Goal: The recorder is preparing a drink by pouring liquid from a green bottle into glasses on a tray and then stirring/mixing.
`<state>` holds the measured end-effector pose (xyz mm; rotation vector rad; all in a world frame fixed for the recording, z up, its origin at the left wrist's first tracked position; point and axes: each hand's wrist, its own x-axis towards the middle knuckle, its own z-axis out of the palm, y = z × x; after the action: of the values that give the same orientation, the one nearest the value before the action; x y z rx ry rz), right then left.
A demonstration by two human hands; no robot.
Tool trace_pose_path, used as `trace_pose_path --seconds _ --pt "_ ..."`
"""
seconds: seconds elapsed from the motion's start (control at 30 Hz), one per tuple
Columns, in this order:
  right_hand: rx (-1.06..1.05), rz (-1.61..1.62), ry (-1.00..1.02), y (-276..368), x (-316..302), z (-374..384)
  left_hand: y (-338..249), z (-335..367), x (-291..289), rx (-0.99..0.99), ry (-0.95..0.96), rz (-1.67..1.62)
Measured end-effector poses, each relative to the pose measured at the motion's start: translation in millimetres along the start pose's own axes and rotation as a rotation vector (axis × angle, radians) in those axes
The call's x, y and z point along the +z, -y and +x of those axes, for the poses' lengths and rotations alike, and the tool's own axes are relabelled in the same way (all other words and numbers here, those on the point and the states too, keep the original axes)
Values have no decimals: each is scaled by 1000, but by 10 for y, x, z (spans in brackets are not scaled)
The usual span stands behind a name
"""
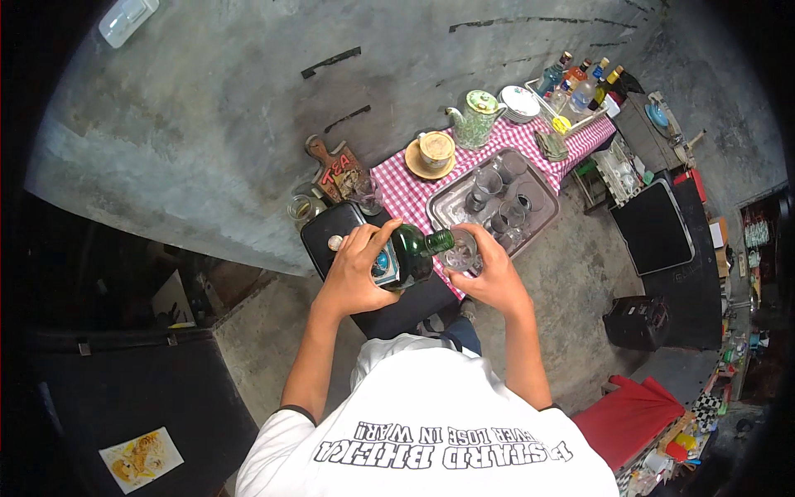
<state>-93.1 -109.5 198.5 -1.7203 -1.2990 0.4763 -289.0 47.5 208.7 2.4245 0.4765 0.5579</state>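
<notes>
My left hand (358, 269) is wrapped round a green glass bottle (411, 255) with a blue and white label. The bottle is tilted, its open neck pointing right at the mouth of a clear drinking glass (458, 251). My right hand (495, 277) grips that glass from its right side. Whether liquid is flowing, I cannot tell. Just beyond my hands, a metal tray (439, 211) carries several upright clear glasses (515, 209). Below the bottle is a black surface (330, 234), with a small round pale object (334, 243) beside my left fingers.
A checkered cloth (396, 182) covers the table, bearing a lidded cup on a saucer (436, 151), a green patterned teapot (477, 121), stacked white plates (520, 103) and a rack of bottles (580, 93). A wooden board (338, 170) leans on the wall beside a glass jar (304, 209).
</notes>
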Motion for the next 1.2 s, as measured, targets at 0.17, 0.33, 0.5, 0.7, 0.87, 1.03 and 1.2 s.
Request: trace_pose_path --seconds 0.17,0.33,0.5,0.7,0.87,1.03,1.2 --pt "-4 3 -16 -13 23 -25 27 0 25 41 -5 -29" --pt "17 38 -10 -13 29 -35 64 0 74 64 5 -19" --pt "15 79 -22 -46 61 -44 75 14 86 59 9 -20" --pt "25 146 -35 -115 115 -47 78 48 110 63 22 -12" --pt "75 289 -20 -218 200 -84 103 47 124 89 6 -3" --pt "163 404 -27 -203 262 -93 102 60 122 128 -32 3" --pt "305 378 31 -103 196 -94 78 65 98 108 -11 23"
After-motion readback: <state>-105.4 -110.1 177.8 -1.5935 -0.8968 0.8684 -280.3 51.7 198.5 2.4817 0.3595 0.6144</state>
